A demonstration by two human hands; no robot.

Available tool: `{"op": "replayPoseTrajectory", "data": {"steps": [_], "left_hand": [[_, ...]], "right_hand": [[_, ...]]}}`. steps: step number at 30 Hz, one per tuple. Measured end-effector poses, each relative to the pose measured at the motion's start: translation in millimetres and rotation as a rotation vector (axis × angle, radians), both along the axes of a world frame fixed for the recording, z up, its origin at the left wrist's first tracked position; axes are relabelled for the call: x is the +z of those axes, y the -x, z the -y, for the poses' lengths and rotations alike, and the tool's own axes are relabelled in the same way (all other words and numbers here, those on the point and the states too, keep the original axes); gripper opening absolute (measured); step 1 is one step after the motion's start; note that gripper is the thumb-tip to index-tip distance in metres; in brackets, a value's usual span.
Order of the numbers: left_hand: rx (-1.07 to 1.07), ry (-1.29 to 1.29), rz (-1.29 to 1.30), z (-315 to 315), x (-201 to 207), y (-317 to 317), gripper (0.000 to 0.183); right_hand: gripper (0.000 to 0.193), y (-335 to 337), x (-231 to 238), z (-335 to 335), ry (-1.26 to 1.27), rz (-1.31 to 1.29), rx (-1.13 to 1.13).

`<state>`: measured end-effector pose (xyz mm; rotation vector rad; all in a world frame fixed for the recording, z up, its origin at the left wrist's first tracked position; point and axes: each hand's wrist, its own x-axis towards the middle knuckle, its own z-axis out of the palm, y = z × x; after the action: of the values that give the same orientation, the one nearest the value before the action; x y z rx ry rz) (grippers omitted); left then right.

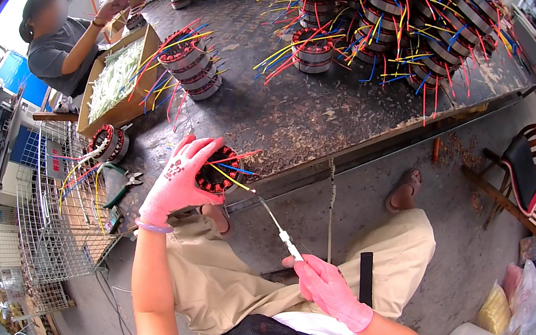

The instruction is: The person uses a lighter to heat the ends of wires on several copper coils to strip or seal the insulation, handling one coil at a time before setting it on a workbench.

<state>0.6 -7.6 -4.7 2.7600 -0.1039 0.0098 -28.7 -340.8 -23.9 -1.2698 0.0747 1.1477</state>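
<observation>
I find the left grip (175,178) wrapped round the wound ring (214,186) at the bench (244,95) edge; the right grip (333,291) holds a white-handled tool (289,244); I judge the ring heavy and stiff, its leads (233,180) soft, the outer rim safest to hold.

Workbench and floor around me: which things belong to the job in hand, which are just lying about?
Likely the job:
- wound ring with coloured wires, in the left hand
- slim white tool, in the right hand
- stacked similar rings on the bench

Apparently just lying about:
- green-handled pliers
- padded chair
- clear plastic bag
</observation>
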Motion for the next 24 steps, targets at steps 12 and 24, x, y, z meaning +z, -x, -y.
{"op": "replayPoseTrajectory", "data": {"steps": [12,24], "left_hand": [[-0.026,0.005,0.034,2.4,2.7,0.3,0.100],[0.010,-0.002,-0.013,0.6,-0.8,0.8,0.110]], "right_hand": [[0.032,-2.0,5.7,1.2,0.017,0.017,0.030],[0.031,-0.1,-0.5,2.1,0.003,0.033,0.019]]}}
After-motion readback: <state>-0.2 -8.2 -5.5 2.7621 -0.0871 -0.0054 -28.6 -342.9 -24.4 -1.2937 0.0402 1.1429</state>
